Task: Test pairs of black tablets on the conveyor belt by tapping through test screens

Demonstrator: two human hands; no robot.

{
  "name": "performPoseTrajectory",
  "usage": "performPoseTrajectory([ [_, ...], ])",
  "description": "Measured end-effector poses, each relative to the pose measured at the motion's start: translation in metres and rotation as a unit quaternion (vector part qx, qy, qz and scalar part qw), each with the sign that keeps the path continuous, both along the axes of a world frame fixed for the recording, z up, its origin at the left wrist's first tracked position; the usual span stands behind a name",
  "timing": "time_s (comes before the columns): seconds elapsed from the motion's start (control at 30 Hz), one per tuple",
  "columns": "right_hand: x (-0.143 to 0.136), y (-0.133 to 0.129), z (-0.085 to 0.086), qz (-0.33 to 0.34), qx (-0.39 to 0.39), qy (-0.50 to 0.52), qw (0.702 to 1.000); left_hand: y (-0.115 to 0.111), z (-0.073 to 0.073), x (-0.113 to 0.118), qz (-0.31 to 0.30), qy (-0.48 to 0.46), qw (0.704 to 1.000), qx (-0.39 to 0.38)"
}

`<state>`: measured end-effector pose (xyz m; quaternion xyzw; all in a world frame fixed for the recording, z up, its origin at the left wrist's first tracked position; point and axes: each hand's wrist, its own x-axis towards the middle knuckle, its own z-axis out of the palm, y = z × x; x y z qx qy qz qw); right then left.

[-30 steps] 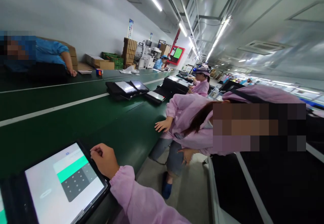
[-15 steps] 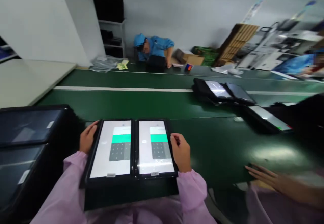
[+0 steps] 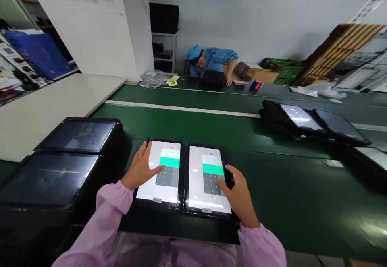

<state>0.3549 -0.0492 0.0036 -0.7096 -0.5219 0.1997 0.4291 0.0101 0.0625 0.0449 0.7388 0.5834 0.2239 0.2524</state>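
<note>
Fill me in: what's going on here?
A person's left hand is spread over a lit tablet, and the right hand overlaps the outer edge of a second lit tablet. Both lie side by side on a green bench. Whether the hands touch them is unclear. Dark-screened tablets sit to the left. A co-worker in blue is across the bench.

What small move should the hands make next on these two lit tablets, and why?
I'd probably tap the keypad on the right lit tablet with the right hand: its thumb reaches over that keypad, with its fingers by the outer edge. The left hand lies over part of the left lit tablet. Whether the thumb touches the glass is unclear.
</note>
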Motion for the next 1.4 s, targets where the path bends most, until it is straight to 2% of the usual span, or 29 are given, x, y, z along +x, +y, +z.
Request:
performPoseTrajectory([
  [0.1, -0.002, -0.002, 0.000, -0.005, -0.005, 0.014, 1.000, -0.013, -0.001, 0.010, -0.036, 0.065, 0.997, 0.000],
  [0.27, -0.002, -0.002, 0.004, 0.005, 0.009, 0.002, 1.000, -0.010, -0.007, 0.012, -0.011, 0.045, 0.999, 0.021],
  [0.4, -0.002, -0.001, 0.003, -0.027, 0.029, 0.059, 0.998, -0.006, -0.011, 0.011, -0.008, 0.057, 0.998, 0.022],
  [0.53, -0.002, 0.000, 0.002, -0.042, 0.028, 0.070, 0.996, -0.006, -0.013, 0.009, -0.011, 0.050, 0.998, 0.040],
  [0.8, -0.002, 0.000, 0.002, -0.043, 0.043, 0.069, 0.996, -0.004, -0.011, 0.007, 0.011, 0.026, 1.000, 0.005],
  [1.0, -0.002, 0.000, 0.002, -0.038, 0.041, 0.047, 0.997, -0.004, -0.013, 0.006, 0.006, 0.014, 0.999, 0.039],
  [1.2, -0.001, -0.001, 0.001, -0.045, 0.027, 0.033, 0.998, -0.008, -0.008, 0.008, 0.017, 0.010, 0.999, 0.037],
  [1.4, -0.001, -0.003, -0.001, -0.050, 0.017, 0.045, 0.998, -0.010, -0.001, 0.011, 0.046, 0.000, 0.999, -0.014],
])
